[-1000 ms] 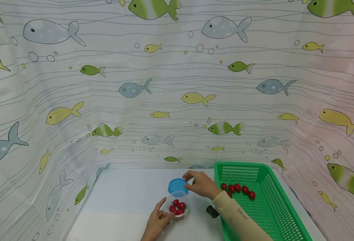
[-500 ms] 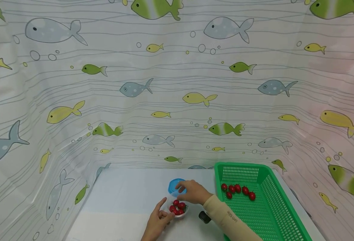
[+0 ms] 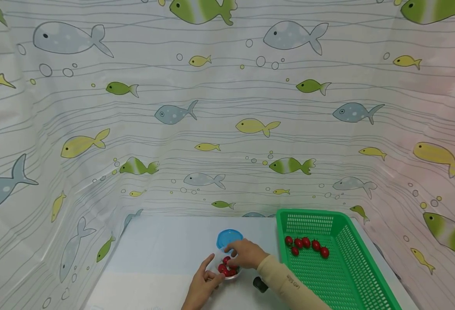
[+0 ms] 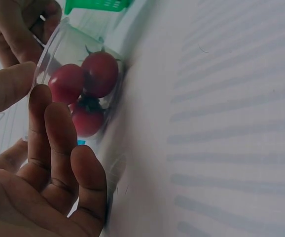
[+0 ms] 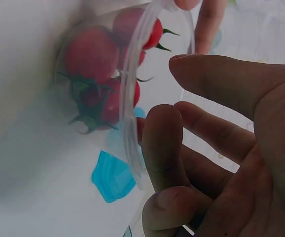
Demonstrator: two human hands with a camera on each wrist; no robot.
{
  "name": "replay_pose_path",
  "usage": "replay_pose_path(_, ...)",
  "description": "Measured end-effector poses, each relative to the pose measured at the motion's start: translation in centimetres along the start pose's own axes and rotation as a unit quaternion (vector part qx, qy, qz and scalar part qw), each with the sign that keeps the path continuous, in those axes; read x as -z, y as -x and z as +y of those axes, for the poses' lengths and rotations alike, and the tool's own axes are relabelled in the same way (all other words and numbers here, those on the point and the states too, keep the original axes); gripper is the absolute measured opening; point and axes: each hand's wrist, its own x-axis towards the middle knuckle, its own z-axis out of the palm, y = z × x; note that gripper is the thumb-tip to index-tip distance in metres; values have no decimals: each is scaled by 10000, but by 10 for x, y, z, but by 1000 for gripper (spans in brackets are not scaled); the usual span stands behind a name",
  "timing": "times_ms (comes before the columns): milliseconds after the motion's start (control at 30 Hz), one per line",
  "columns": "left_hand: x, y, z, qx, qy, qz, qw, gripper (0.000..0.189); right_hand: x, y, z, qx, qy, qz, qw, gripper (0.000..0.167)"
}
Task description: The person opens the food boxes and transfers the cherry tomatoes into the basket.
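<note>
A small clear plastic tub holding several cherry tomatoes stands on the white table. My left hand steadies the tub from its near left side, the thumb at the rim and the index finger reaching along the far side. Over the tub's opening is my right hand, thumb and index finger apart. In the right wrist view its fingertips are right at the rim, with nothing between them. In the head view the right hand covers some of the tomatoes. A blue lid lies just behind the tub.
To the right stands a green slotted basket with several more tomatoes at its far left. A small black device sits at the right wrist. A fish-printed curtain surrounds the table at the back and sides.
My right hand has moved from beside the blue lid toward me and down to the tub's opening, uncovering the lid. The left hand stays in place at the tub.
</note>
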Motion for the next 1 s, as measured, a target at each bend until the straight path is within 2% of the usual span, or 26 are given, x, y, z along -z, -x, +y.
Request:
replay_pose_path(200,-1,1,2,11,-8,15,10000,79,-7,-1,0,-29,-5,-83,10000,32)
replay_pose_path(567,-1,3,6,-9,95,44,9999,78,-10,-1,-2,62,937,-71,9956,12)
replay_pose_path(1000,-1,2,6,-13,-67,104,9999,79,-9,-2,-4,94,1386,-242,9900,14)
